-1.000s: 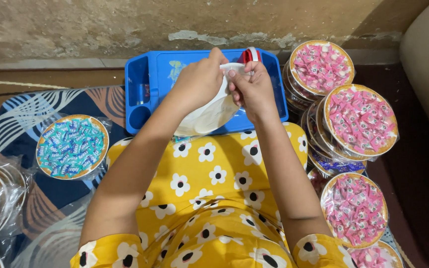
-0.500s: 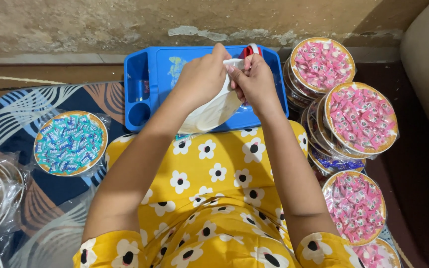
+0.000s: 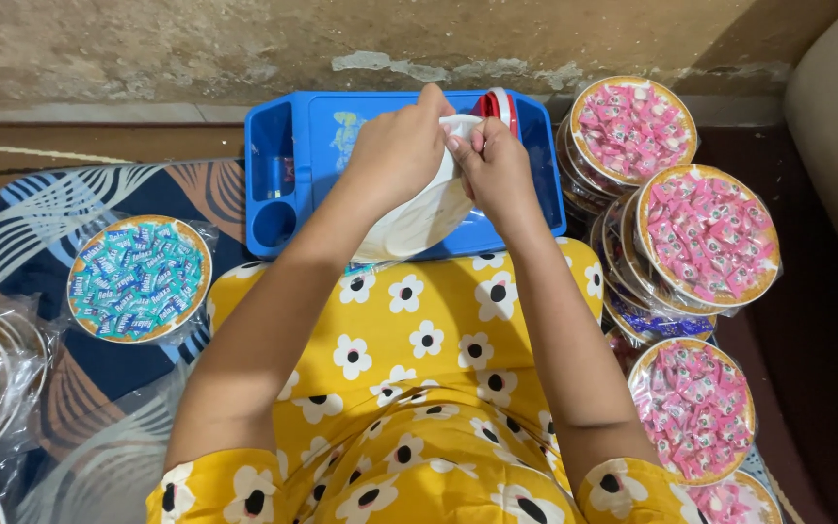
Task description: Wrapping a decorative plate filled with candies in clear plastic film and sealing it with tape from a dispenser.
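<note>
Both hands, the left hand (image 3: 398, 146) and the right hand (image 3: 497, 167), pinched a white round packet (image 3: 419, 218) above a blue tray (image 3: 295, 126). Wrapped plates of pink sweets (image 3: 708, 238) were stacked right; a teal-sweet plate (image 3: 138, 278) lay left.

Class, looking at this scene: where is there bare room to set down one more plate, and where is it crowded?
Free: the patterned mat between the blue tray and the blue-candy plate; also the floor strip behind the mat. Crowded: right side, stacked pink-candy plates; both hands fill the tray's middle.
</note>
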